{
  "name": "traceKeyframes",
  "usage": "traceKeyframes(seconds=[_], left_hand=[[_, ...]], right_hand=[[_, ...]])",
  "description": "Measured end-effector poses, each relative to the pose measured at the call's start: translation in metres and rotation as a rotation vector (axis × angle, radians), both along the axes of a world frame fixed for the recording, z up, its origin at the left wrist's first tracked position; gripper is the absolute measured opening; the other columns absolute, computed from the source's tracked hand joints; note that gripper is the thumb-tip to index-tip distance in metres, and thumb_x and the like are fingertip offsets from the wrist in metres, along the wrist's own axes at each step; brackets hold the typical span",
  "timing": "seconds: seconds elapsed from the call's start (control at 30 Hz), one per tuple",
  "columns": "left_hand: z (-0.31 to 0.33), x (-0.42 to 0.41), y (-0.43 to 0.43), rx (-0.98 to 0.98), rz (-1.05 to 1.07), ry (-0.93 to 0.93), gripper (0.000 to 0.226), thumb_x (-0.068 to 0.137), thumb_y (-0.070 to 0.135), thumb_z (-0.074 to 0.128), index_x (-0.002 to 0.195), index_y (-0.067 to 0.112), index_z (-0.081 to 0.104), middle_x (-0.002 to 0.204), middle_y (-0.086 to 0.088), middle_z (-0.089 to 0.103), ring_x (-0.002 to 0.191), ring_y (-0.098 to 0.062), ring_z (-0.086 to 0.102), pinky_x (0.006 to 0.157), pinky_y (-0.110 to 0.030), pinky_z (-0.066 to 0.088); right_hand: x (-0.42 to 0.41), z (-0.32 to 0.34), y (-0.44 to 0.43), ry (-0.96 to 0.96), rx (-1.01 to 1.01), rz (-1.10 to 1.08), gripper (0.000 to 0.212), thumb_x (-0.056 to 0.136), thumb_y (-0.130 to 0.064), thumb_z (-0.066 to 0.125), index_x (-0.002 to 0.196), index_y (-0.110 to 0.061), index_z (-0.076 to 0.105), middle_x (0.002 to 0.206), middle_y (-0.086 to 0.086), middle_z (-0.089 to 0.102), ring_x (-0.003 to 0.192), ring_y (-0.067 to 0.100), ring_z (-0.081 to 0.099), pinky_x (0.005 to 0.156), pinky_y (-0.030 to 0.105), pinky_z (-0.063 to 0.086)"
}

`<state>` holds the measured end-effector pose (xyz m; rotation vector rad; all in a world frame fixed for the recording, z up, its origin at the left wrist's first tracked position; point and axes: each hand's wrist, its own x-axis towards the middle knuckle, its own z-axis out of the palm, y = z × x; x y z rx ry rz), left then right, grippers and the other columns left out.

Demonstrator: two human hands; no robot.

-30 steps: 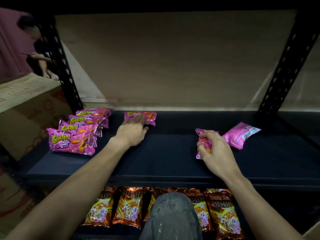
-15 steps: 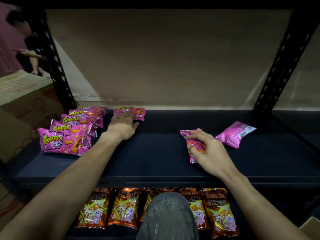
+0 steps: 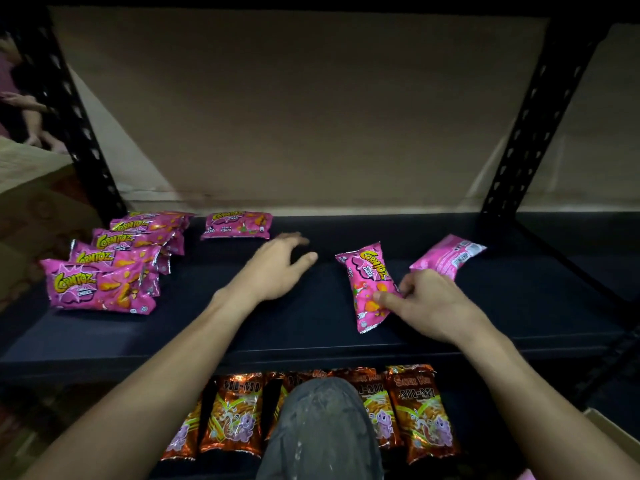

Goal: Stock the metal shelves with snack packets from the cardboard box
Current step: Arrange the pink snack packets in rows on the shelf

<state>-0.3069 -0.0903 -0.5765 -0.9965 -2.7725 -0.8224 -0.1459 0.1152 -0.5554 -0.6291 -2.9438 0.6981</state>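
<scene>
**Pink packets on the dark shelf, R hand gripping one**

R hand (image 3: 427, 301) is pinching a pink Corntoz packet (image 3: 369, 284) by its lower right edge w/ thumb & fingers; packet is lying on the dark shelf (image 3: 277, 327), printed side up, tilted. L hand (image 3: 273, 268) is hanging over the shelf mid-area, fingers loosely spread, gripping nothing. A face-down packet (image 3: 448, 254) is sitting just behind the R hand. A single packet (image 3: 237, 225) is lying near the back. An overlapping row of packets (image 3: 114, 268) is filling the left end. Orange Mi-Mi packets (image 3: 415, 414) are lining the lower shelf.
</scene>
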Motion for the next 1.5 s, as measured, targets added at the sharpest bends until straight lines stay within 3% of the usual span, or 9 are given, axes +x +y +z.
traceKeyframes(seconds=[0.13, 0.23, 0.43, 0.53, 0.6, 0.7, 0.87, 1.0, 1.5], left_hand=[[0.007, 0.014, 0.013, 0.251, -0.074, -0.259, 0.039, 0.097, 0.043, 0.055, 0.126, 0.018, 0.062, 0.123, 0.001, 0.068, 0.114, -0.009, 0.062, 0.104, -0.029, 0.044], [0.013, 0.017, 0.013, 0.356, -0.131, -0.483, 0.031, 0.094, 0.042, 0.061, 0.115, 0.019, 0.066, 0.106, 0.005, 0.074, 0.105, -0.014, 0.068, 0.096, -0.024, 0.049], [0.009, 0.013, -0.006, 0.448, -0.181, -0.654, 0.027, 0.089, 0.019, 0.07, 0.114, 0.008, 0.066, 0.105, -0.005, 0.075, 0.103, -0.018, 0.07, 0.096, -0.026, 0.051], [0.005, 0.001, -0.023, 0.486, -0.064, -0.579, 0.058, 0.075, 0.039, 0.082, 0.121, 0.009, 0.065, 0.113, -0.004, 0.072, 0.11, -0.015, 0.066, 0.102, -0.03, 0.048], [0.008, -0.008, -0.035, 0.559, 0.065, -0.531, 0.075, 0.072, 0.039, 0.083, 0.133, 0.003, 0.056, 0.119, -0.001, 0.065, 0.11, -0.011, 0.061, 0.098, -0.021, 0.046], [0.011, -0.02, -0.049, 0.658, 0.223, -0.417, 0.059, 0.084, 0.02, 0.076, 0.134, 0.002, 0.052, 0.109, 0.0, 0.059, 0.101, -0.011, 0.056, 0.086, -0.016, 0.041], [0.005, -0.042, -0.066, 0.742, 0.342, -0.296, 0.039, 0.087, 0.013, 0.073, 0.123, 0.003, 0.061, 0.096, 0.001, 0.062, 0.099, -0.016, 0.057, 0.073, -0.006, 0.044], [-0.004, -0.055, -0.07, 0.792, 0.466, -0.209, 0.041, 0.088, 0.016, 0.073, 0.124, 0.002, 0.06, 0.109, -0.006, 0.061, 0.103, -0.022, 0.059, 0.085, -0.022, 0.042], [-0.02, -0.066, -0.08, 0.762, 0.632, -0.156, 0.054, 0.086, 0.029, 0.076, 0.128, 0.004, 0.055, 0.117, -0.015, 0.064, 0.107, -0.032, 0.062, 0.096, -0.042, 0.05]], right_hand=[[-0.004, -0.002, -0.006, 0.128, -0.114, 0.053, 0.038, 0.084, -0.054, 0.071, 0.083, -0.017, 0.064, 0.079, -0.003, 0.065, 0.077, 0.016, 0.061, 0.073, 0.035, 0.051], [-0.009, -0.007, -0.007, 0.258, -0.2, 0.114, 0.028, 0.083, -0.049, 0.075, 0.086, -0.023, 0.064, 0.072, -0.009, 0.06, 0.067, 0.006, 0.056, 0.06, 0.023, 0.041], [-0.024, -0.014, 0.001, 0.299, -0.335, 0.211, 0.033, 0.078, -0.049, 0.079, 0.102, -0.029, 0.069, 0.084, -0.01, 0.07, 0.074, 0.002, 0.063, 0.074, 0.029, 0.052], [-0.027, -0.023, 0.003, 0.316, -0.411, 0.186, 0.033, 0.08, -0.044, 0.078, 0.108, -0.03, 0.068, 0.087, -0.006, 0.07, 0.073, 0.003, 0.064, 0.075, 0.029, 0.054], [-0.026, -0.03, 0.004, 0.346, -0.44, 0.159, 0.028, 0.083, -0.038, 0.077, 0.108, -0.028, 0.067, 0.088, -0.005, 0.069, 0.075, 0.003, 0.064, 0.074, 0.023, 0.052], [-0.023, -0.037, 0.005, 0.398, -0.439, 0.128, 0.013, 0.088, -0.03, 0.074, 0.099, -0.026, 0.07, 0.089, -0.006, 0.07, 0.081, 0.004, 0.065, 0.074, 0.015, 0.049], [-0.024, -0.043, 0.003, 0.424, -0.362, 0.123, 0.004, 0.089, -0.024, 0.072, 0.085, -0.026, 0.072, 0.081, -0.011, 0.071, 0.079, 0.0, 0.063, 0.073, 0.017, 0.047], [-0.023, -0.046, 0.004, 0.44, -0.338, 0.133, 0.009, 0.089, -0.021, 0.071, 0.082, -0.027, 0.071, 0.084, -0.011, 0.07, 0.08, -0.003, 0.063, 0.073, 0.017, 0.047], [-0.019, -0.047, 0.002, 0.445, -0.244, 0.182, 0.014, 0.091, -0.017, 0.068, 0.084, -0.029, 0.071, 0.091, -0.012, 0.065, 0.085, -0.005, 0.059, 0.074, 0.008, 0.043]])
